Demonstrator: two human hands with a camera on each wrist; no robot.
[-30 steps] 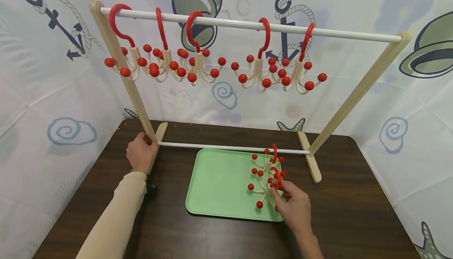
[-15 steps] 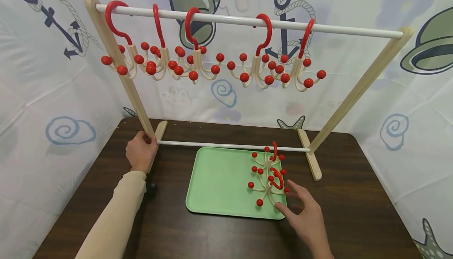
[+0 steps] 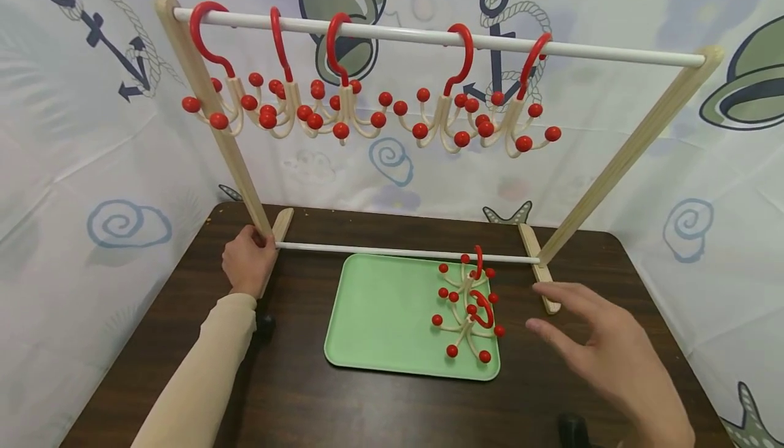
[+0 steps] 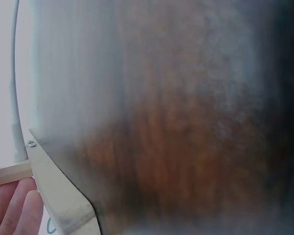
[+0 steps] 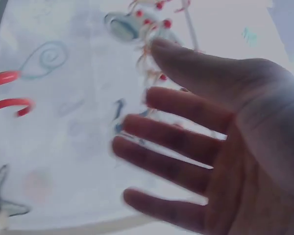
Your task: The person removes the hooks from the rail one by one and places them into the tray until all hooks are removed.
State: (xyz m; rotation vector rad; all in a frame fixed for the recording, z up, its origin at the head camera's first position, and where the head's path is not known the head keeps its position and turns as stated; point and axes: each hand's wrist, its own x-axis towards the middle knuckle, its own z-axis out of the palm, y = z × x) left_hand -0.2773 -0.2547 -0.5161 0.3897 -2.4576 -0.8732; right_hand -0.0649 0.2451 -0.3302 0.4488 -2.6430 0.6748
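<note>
A wooden rack [image 3: 618,155] with a white top rail stands on the dark table [image 3: 612,380]. Several red-hooked hangers with red-balled cream prongs [image 3: 343,104] hang from the rail. Two more such hangers [image 3: 468,308] lie at the right end of the green tray [image 3: 380,315]. My left hand [image 3: 248,261] grips the foot of the rack's left post [image 4: 10,172]. My right hand [image 3: 597,346] hovers open over the table right of the tray, fingers spread, holding nothing; the right wrist view shows its palm [image 5: 225,147].
Printed fabric walls close in the table at the back and sides. The rack's lower white crossbar [image 3: 404,252] runs just behind the tray. A small dark object [image 3: 572,427] sits near the front edge under my right wrist.
My right hand has let go of the hanger on the tray and drawn back to the right, opening its fingers. The left hand stays on the post.
</note>
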